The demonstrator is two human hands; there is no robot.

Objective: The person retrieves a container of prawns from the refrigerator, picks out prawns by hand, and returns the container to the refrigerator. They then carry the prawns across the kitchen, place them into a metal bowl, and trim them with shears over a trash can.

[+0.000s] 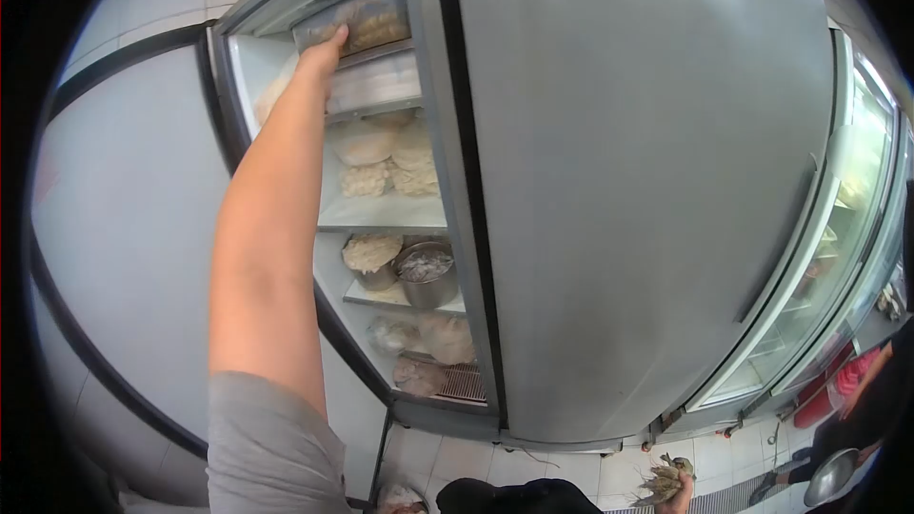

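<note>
Clear plastic, upper level of the open refrigerator (pixel 447 152): one container (pixel 381 29), yellowish-brown pieces inside, with our left hand (pixel 325 55) at its near side. Of the fingers, we show one tip, raised against the container's front; the rest are hidden, so we cannot tell whether they are apart or together. Left arm: stretched up and forward across the opening of the refrigerator, elbow nearly straight, wrist beside the top shelf, grey sleeve (pixel 271 438) ending above the elbow.

Right hand (pixel 678 497): low, to the right of the refrigerator's foot, palm partly upward, fingers curled closed around a grey-brown bunch (pixel 664 479), spiky in outline, perhaps raw shrimp, too small for us to be certain.

Refrigerator contents, below the container: a white bin (pixel 376 84); pale bagged food (pixel 390 157); on a lower shelf, two metal pots side by side, the left pot (pixel 374 271) topped with pale stuff, the right pot (pixel 428 276) holding something greyish; at the bottom, further bags (pixel 419 338).

Right of the refrigerator: a broad grey metal panel (pixel 628 181), then a glass-fronted display case (pixel 809 276). Well apart, far right: another person (pixel 857 419) in dark clothing, beside a metal bowl (pixel 832 477). Underneath: white floor tiles (pixel 457 452).
</note>
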